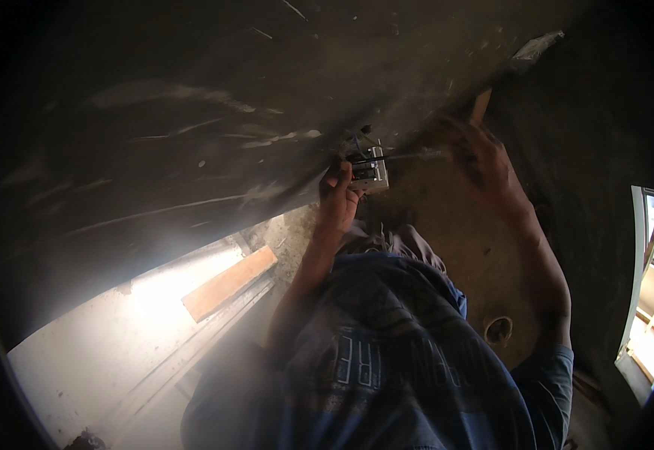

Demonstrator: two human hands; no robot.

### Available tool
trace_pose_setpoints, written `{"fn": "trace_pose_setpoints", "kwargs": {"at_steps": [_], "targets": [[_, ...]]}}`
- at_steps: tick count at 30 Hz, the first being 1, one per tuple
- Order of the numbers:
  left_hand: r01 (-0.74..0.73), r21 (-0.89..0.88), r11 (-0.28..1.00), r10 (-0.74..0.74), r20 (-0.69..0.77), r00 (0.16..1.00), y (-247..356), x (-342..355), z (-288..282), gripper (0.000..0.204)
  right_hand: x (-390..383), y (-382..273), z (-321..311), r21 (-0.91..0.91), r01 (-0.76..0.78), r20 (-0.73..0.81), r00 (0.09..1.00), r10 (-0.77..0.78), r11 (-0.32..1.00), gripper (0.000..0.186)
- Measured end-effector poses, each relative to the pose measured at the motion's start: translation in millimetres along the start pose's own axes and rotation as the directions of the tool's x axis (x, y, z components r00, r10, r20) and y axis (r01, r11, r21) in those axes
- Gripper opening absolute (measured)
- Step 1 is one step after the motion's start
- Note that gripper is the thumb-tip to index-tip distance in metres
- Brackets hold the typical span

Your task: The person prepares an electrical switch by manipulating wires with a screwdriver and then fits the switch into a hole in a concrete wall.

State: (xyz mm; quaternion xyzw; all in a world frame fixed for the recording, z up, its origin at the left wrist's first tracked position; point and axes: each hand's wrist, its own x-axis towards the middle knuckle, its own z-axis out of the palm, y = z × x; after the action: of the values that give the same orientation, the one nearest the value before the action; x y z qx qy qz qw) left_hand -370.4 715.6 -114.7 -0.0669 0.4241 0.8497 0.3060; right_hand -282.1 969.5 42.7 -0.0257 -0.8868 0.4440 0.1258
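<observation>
My left hand [337, 196] is closed round the side of a white electrical switch or socket unit [378, 180], its dark-moduled back showing. Thin wires [358, 141] run between the unit and the dark wall. A screwdriver [428, 154] with a pale, see-through handle lies level, its dark shaft reaching the unit. At the handle's far end is my right hand [488, 165], its fingers curled and blurred by motion; they seem to grip the handle. The tip's exact contact is too small to make out.
The dark, scuffed wall [192, 150] stands close in front. At the lower left, a wooden plank [229, 283] lies on a brightly lit pale surface. A round container [498, 330] sits on the brown floor to the right. A window opening [653, 277] is at far right.
</observation>
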Motion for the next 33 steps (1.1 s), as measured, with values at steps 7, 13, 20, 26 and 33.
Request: {"fn": "trace_pose_setpoints", "kwargs": {"at_steps": [7,13,20,26,33], "targets": [[0.019,0.007,1.0,-0.019,0.028,0.999,3,0,6,0.022,-3,1,6,0.117,-0.008,-0.065,0.998,0.016,0.993,0.037],[0.013,0.017,1.0,-0.013,-0.021,1.0,7,-1,5,0.019,-4,10,2,-0.047,0.049,0.037,0.998,-0.047,0.998,0.036],[0.007,0.02,1.0,-0.007,-0.03,1.0,-1,10,-9,0.012,-1,3,-3,-0.091,0.049,0.105,0.994,-0.039,0.995,0.041],[0.055,0.006,0.998,-0.055,-0.008,0.998,8,3,2,0.018,-7,1,-2,-0.122,0.086,0.046,0.996,-0.081,0.989,0.03],[0.028,0.013,1.0,-0.027,-0.04,0.999,3,11,-5,0.022,-4,9,-13,-0.198,0.191,0.202,0.968,-0.151,0.961,0.03]]}}
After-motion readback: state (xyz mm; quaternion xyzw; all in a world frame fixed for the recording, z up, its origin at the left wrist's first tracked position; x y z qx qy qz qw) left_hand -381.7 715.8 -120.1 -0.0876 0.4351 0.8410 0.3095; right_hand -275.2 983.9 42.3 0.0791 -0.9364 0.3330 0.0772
